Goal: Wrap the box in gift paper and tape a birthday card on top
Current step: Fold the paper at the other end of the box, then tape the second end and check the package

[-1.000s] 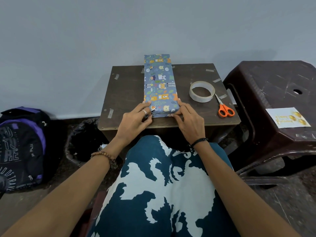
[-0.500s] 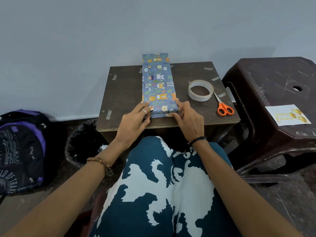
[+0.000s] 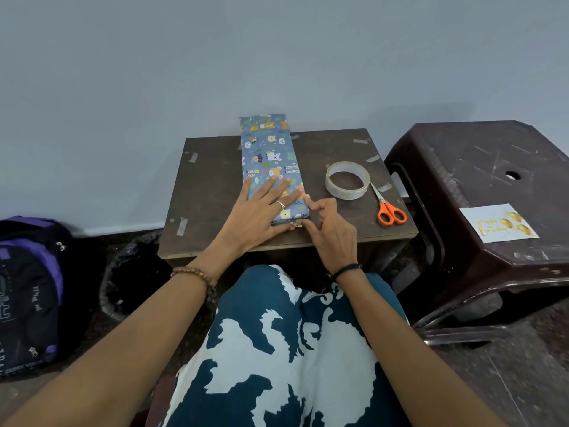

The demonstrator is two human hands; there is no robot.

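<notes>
The long box [image 3: 267, 149], wrapped in blue gift paper with cartoon animals, lies lengthwise on the small brown table [image 3: 212, 192], its far end over the back edge. My left hand [image 3: 255, 214] presses flat on top of its near end with straight fingers. My right hand [image 3: 332, 232] is at the near right corner, where thumb and curled fingers pinch the paper fold at the box's end. The birthday card [image 3: 498, 223], white with gold lettering and balloons, lies on the dark plastic stool [image 3: 480, 167] to the right.
A roll of clear tape [image 3: 348, 194] and orange-handled scissors [image 3: 389, 212] lie on the table right of the box. Short tape strips stick along the table's edges. A black-lined bin [image 3: 132, 282] and a purple-black backpack [image 3: 27, 291] stand on the floor at left.
My left hand has moved from the box's near left corner up onto its top and lies flat. My right hand has shifted to the near right corner and curled onto the fold.
</notes>
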